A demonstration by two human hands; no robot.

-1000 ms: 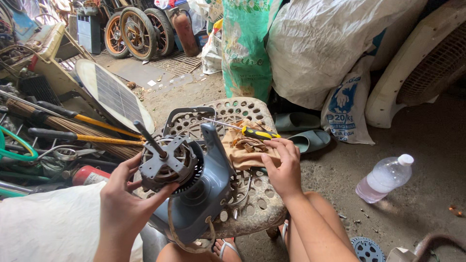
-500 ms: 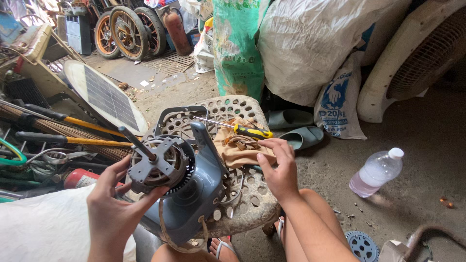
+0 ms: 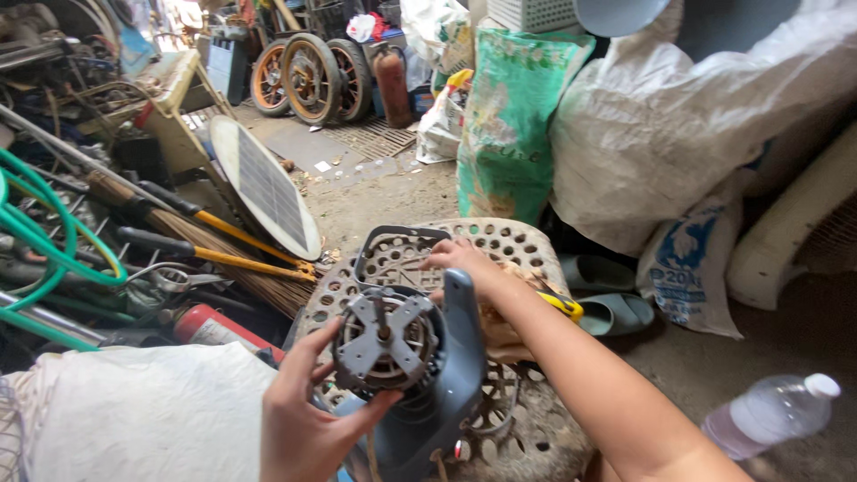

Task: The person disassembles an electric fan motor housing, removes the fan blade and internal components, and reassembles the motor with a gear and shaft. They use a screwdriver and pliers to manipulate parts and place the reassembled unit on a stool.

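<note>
Your left hand (image 3: 303, 419) is gripping the fan motor (image 3: 386, 339) at lower centre of the frame, thumb and fingers wrapped round its left rim, holding it steady. The motor is facing up at you, cross-shaped metal bracket and shaft showing, and it's sitting in its grey-blue plastic housing (image 3: 446, 384), which is curving up on the motor's right side.

Your right hand (image 3: 460, 259) is reaching over the top of that housing toward centre frame, fingers curled down behind the housing edge; can't tell whether it's pinching anything, fingertips are hidden. It's touching or just beside the dark wire handle (image 3: 393, 241) at the back of the housing.

All of this is resting on the perforated beige plastic stool (image 3: 518, 245). A yellow-handled screwdriver (image 3: 564, 306) is lying on the stool just right of your forearm.

Further out: clear plastic bottle (image 3: 772, 415) lying on the ground at lower right. Green sack (image 3: 513, 125) and big white sack (image 3: 696, 125) standing upper centre and upper right. Grey-green sandals (image 3: 611, 308) sitting on the ground right of the stool. Round solar panel (image 3: 263, 187) leaning at left centre, yellow-handled cutters (image 3: 223, 259) and green hose (image 3: 54, 259) lying far left. Wheels (image 3: 312, 76) standing at the top. White cloth (image 3: 143, 411) covering lower left
</note>
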